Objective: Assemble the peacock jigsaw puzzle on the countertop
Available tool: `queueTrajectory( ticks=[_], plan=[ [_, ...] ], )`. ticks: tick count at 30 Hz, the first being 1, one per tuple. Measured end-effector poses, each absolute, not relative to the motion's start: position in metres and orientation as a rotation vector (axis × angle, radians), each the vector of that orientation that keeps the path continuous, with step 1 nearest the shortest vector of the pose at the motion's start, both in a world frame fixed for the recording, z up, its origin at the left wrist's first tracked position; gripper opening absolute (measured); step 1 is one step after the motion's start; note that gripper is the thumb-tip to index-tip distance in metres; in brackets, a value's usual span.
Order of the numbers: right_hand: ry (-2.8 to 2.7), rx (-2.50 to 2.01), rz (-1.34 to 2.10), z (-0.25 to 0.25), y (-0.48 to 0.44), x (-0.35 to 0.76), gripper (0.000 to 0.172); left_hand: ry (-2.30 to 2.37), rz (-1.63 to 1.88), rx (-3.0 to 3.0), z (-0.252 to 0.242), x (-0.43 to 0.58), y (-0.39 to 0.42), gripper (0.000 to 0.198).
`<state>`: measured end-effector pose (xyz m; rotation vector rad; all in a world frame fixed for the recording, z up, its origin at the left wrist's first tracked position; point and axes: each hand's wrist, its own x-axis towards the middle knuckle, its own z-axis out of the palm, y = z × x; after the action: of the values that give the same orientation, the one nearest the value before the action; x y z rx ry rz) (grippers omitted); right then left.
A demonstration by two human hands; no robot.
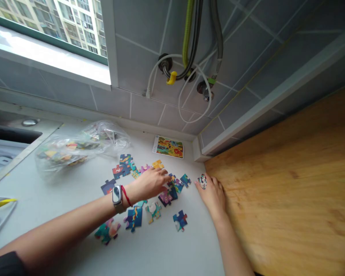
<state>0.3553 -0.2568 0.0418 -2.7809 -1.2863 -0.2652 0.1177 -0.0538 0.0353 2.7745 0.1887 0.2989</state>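
Observation:
Colourful jigsaw puzzle pieces lie loosely spread on the white countertop (83, 253). My left hand (151, 184), with a watch and red cord at the wrist, reaches over the middle of them, palm down and fingers stretched out. Its fingertips are close to a cluster of dark blue and purple pieces (175, 184); whether they touch is unclear. At the counter's right edge, my right hand (214, 193) pinches a black-and-white striped puzzle piece (202, 181). Between the hands sits a blue-green piece (185, 180). One blue piece (180, 220) lies apart nearer me.
A picture card (169, 147) with animals lies by the wall. Clear plastic bags (66, 153) with more pieces stand at the back left, beside a sink (14, 142). A wooden board (290, 184) borders the counter on the right. Hoses and a white cable (179, 103) hang above.

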Motion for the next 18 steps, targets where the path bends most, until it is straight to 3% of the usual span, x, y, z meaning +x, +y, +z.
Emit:
queueTrajectory(
  ticks=[4, 7, 18],
  plan=[
    [-1.319, -2.84, -0.399, 0.035, -0.255, 0.347, 0.029, 0.471, 0.272, 2.821, 0.032, 0.123, -0.021, 0.024],
    [-1.362, -2.808, -0.44, 0.031, -0.257, 0.347, 0.029, 0.445, 0.293, 2.803, 0.025, 0.123, -0.015, 0.014],
    [-1.379, -2.656, -0.241, 0.024, -0.261, 0.354, 0.031, 0.42, 0.49, 2.664, 0.015, 0.118, 0.007, 0.038]
  ],
)
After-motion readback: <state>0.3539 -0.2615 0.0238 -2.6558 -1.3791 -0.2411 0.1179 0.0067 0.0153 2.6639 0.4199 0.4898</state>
